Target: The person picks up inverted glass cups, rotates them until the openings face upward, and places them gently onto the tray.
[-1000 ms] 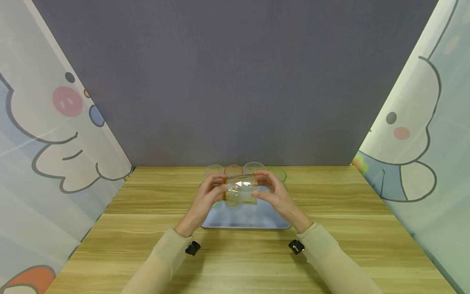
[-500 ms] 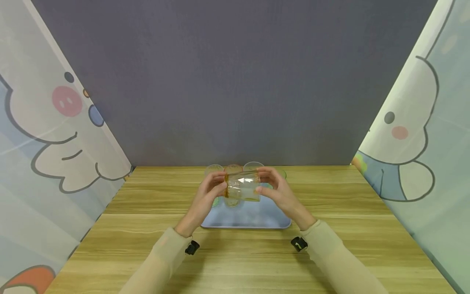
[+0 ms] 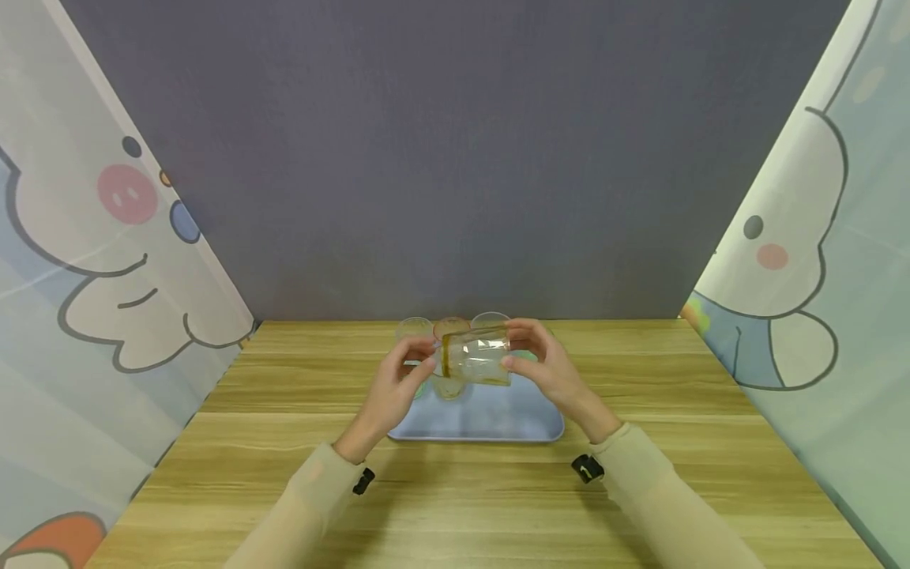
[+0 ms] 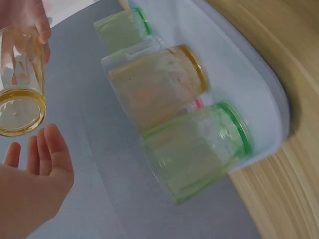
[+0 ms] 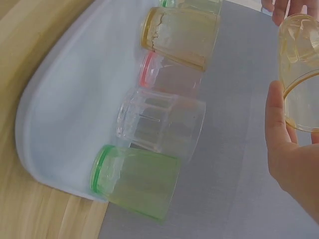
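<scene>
My right hand (image 3: 553, 373) grips a clear amber-tinted cup (image 3: 475, 357) near its rim. The cup lies on its side above the tray, its thick amber base toward the left. Just off that base is my left hand (image 3: 387, 389), its fingers loosely bent and holding nothing. A gap shows between the left fingers (image 4: 59, 147) and the cup base in the left wrist view. Below and behind the hands, a pale blue tray (image 3: 490, 427) bears several tinted cups, among them a green cup (image 5: 137, 181) and an amber cup (image 4: 159, 84), all upright.
A clear cup (image 5: 159, 122) and a pink-based cup (image 5: 169, 72) also stand on the tray. Wooden table (image 3: 284, 490) surrounds it. A grey panel (image 3: 455, 158) rises behind, with printed curtains (image 3: 782, 261) at both sides.
The cup has moved rightward with my right hand, and its right end has risen slightly. My left fingers have come away from its base.
</scene>
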